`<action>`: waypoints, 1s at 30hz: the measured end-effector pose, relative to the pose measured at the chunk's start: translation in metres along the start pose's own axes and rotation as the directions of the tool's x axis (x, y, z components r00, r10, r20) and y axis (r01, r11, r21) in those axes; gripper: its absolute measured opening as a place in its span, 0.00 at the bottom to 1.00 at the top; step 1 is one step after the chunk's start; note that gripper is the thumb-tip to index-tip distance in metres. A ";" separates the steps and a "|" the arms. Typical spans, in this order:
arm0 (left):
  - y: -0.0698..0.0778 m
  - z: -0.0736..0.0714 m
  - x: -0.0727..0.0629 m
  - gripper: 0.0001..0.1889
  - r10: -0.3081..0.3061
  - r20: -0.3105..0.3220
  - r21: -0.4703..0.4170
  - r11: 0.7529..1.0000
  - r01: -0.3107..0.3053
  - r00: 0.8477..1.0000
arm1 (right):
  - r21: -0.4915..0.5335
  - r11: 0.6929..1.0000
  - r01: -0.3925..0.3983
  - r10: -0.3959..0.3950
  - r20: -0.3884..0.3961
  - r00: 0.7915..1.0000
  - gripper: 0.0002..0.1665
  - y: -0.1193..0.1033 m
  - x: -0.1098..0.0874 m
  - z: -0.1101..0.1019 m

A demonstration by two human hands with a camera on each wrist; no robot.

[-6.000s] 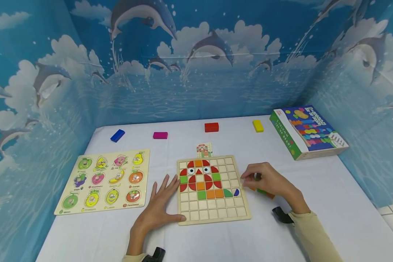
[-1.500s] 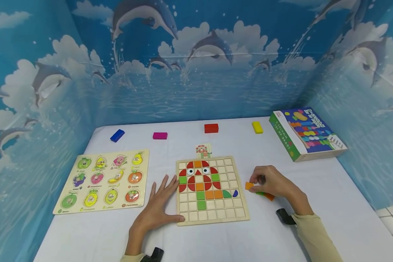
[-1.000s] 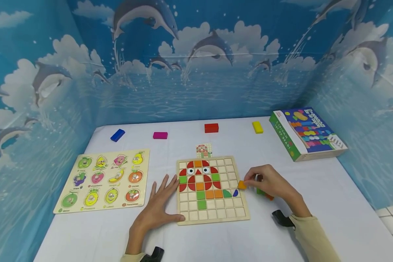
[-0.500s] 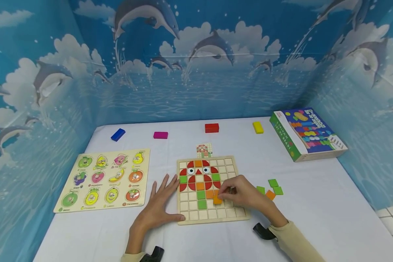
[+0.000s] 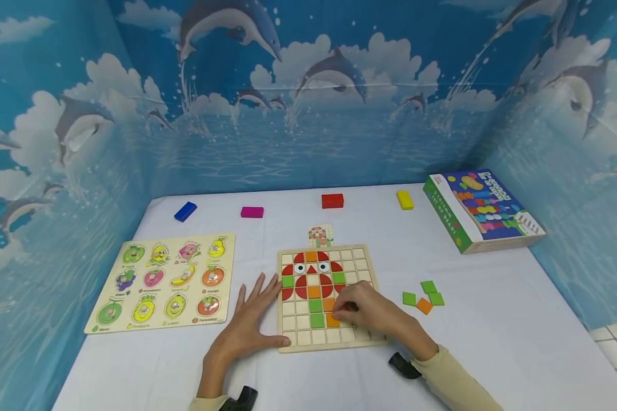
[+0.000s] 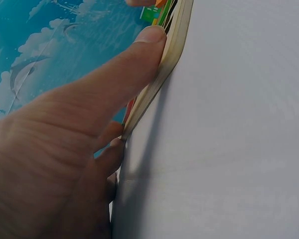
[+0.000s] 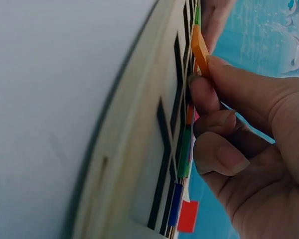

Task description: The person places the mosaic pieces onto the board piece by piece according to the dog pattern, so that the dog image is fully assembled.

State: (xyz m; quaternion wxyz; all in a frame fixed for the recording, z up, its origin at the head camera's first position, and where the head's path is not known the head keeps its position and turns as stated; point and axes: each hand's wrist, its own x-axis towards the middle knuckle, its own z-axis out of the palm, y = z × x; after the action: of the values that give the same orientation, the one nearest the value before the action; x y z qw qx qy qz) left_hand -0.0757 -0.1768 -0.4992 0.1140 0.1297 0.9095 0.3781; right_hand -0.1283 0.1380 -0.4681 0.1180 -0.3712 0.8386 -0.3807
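Observation:
My right hand (image 5: pixel 368 310) pinches an orange square tile (image 5: pixel 332 321) between thumb and fingertips, low over the wooden grid board (image 5: pixel 319 338). In the right wrist view the tile (image 7: pixel 200 50) is tilted against the board's surface. It sits just right of a green tile (image 5: pixel 317 321). Red, orange and green pieces with two eye pieces form a figure on the board's upper left. My left hand (image 5: pixel 247 331) lies along the board's left side, fingers spread, with the thumb (image 6: pixel 149 37) on its rim. My right hand hides part of the board's right side.
Right of the board lie several loose green tiles (image 5: pixel 409 298) and an orange tile (image 5: pixel 424 306). A small pattern card (image 5: pixel 321 236) touches the far edge. A fruit puzzle board (image 5: pixel 169 285) is at left, a game box (image 5: pixel 485 208) at right, and coloured blocks (image 5: pixel 332 201) behind.
A green tile has been added low on the board since six seconds ago. My right hand has picked an orange tile from the right and carried it left onto the board; the left hand stays.

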 end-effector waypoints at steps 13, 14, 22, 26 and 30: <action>0.000 0.000 -0.001 0.65 0.018 0.009 -0.012 1.000 -0.018 1.000 | 0.012 1.000 -0.005 0.005 -0.006 1.000 0.02 -0.003 -0.002 0.003; 0.000 0.000 -0.001 0.65 0.017 0.008 -0.011 1.000 -0.017 1.000 | 0.019 1.000 -0.009 0.009 -0.008 1.000 0.02 -0.002 -0.002 0.002; 0.000 0.000 0.000 0.66 0.018 0.002 -0.010 1.000 -0.018 1.000 | 0.032 0.999 -0.006 0.008 -0.064 0.998 0.08 0.015 -0.017 -0.032; 0.000 0.001 0.000 0.66 0.011 0.002 -0.005 1.000 -0.011 1.000 | 0.001 0.999 -0.051 0.051 -0.116 0.992 0.12 0.028 -0.035 -0.051; 0.000 0.001 0.000 0.66 0.014 -0.001 0.010 1.000 -0.014 1.000 | -0.062 0.990 -0.127 0.114 -0.176 0.978 0.13 0.041 -0.053 -0.066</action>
State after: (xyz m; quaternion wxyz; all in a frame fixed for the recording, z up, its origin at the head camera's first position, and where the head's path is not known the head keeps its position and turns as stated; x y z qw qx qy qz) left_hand -0.0756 -0.1760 -0.4999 0.1103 0.1364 0.9104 0.3746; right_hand -0.1449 0.2300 -0.4569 0.0542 -0.2896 0.8800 -0.3726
